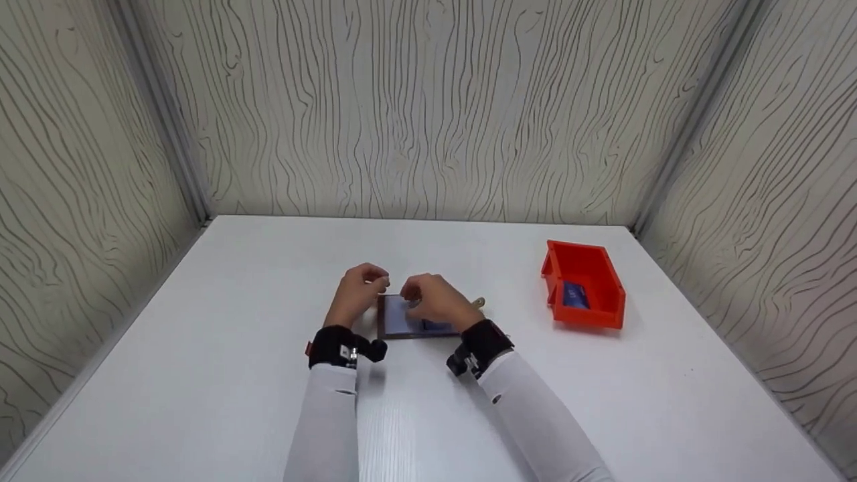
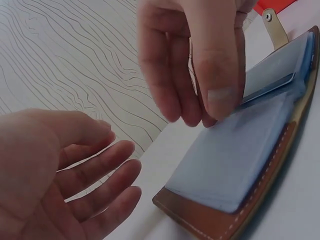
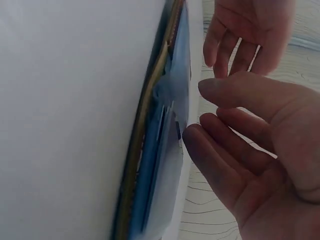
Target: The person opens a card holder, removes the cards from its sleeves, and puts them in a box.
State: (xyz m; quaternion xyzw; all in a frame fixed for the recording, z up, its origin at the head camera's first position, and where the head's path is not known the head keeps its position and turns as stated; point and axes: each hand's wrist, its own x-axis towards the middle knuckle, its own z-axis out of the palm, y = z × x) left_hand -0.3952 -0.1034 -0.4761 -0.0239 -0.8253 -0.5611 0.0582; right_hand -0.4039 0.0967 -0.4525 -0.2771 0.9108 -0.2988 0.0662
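Note:
A brown leather card holder (image 1: 394,335) lies spread open on the white table, its clear plastic sleeves (image 2: 225,155) facing up. Cards show inside the sleeves on its right side, edge-on in the right wrist view. Over the sleeves hovers my right hand (image 1: 438,301), thumb and fingers loosely bent and apart, with nothing visible between them. My left hand (image 1: 355,294) is at the holder's left edge, fingers relaxed and holding nothing. A tan snap strap (image 2: 275,30) sticks out past the holder's far right side.
To the right stands a red plastic bin (image 1: 589,318) with a blue packet-like item (image 1: 575,295) inside. Wood-grain panels (image 1: 415,120) enclose the white table (image 1: 268,402) at the back and both sides.

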